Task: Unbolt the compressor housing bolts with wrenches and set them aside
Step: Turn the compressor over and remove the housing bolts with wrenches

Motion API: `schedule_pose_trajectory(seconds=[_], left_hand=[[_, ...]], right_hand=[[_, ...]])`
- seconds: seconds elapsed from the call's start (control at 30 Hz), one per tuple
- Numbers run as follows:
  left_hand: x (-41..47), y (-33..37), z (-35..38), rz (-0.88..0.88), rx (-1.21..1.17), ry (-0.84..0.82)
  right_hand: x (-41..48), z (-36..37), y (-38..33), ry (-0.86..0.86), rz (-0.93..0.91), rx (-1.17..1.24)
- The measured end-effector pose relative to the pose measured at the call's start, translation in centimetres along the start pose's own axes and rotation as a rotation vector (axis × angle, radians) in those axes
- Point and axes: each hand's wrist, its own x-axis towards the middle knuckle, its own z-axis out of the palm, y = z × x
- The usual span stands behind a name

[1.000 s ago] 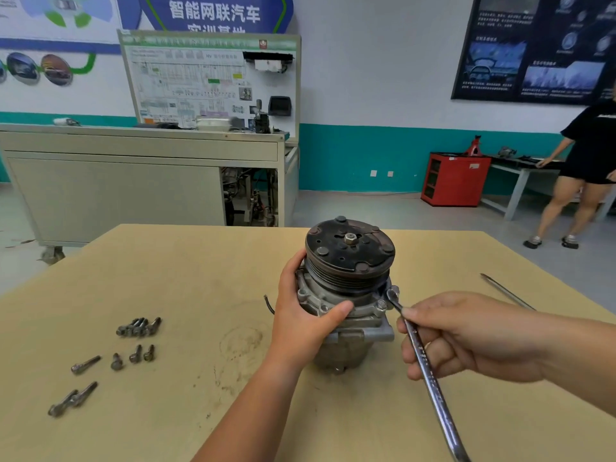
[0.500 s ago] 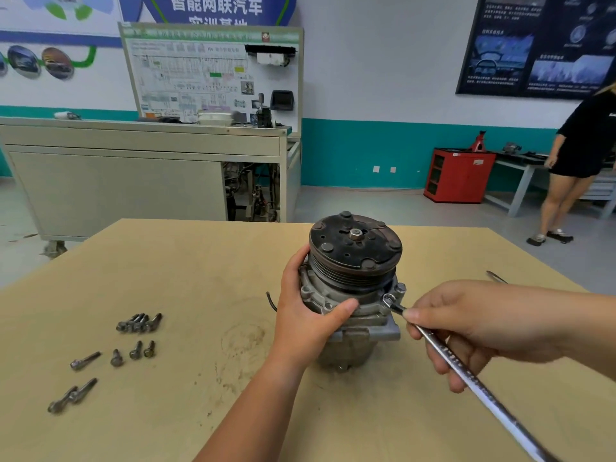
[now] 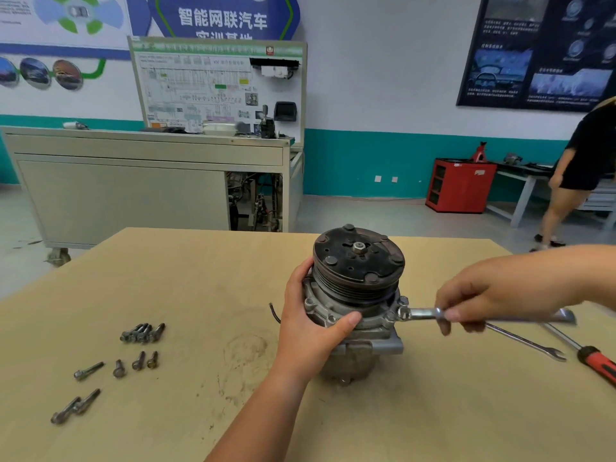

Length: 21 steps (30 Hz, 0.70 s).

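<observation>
The grey compressor stands upright on the tan table, its dark pulley on top. My left hand grips its housing from the left, thumb across the front flange. My right hand holds a silver wrench that lies nearly level, its head on a bolt at the housing's right rim. Several removed bolts lie in loose groups on the table's left side.
A second wrench and a red-handled screwdriver lie on the table to the right. A thin black wire sits left of the compressor. Behind the table are a grey trainer bench, a red cabinet and a person standing.
My right hand has swung the wrench handle counter-clockwise, from pointing toward me to lying level out to the right. The left hand kept its grip on the housing.
</observation>
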Motion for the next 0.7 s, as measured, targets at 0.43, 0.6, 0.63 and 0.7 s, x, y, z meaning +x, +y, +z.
schedule_pose_trajectory(seconds=[0.43,0.6,0.63,0.7], left_hand=[[0.0,-0.1,0.0,0.034,0.020,0.019],[-0.1,-0.1,-0.1,0.024,0.048,0.008],[-0.1,0.0,-0.1,0.024,0.048,0.008],[-0.1,0.0,0.0,0.016,0.043,0.014]], right_hand=[[-0.9,6.6,-3.7,0.040,-0.051,0.975],[-0.4,6.3,-4.0,-0.027,-0.042,0.878],[-0.4,6.0,-3.9,-0.035,-0.030,0.855],[-0.5,4.9,-3.2,-0.061,0.000,0.739]])
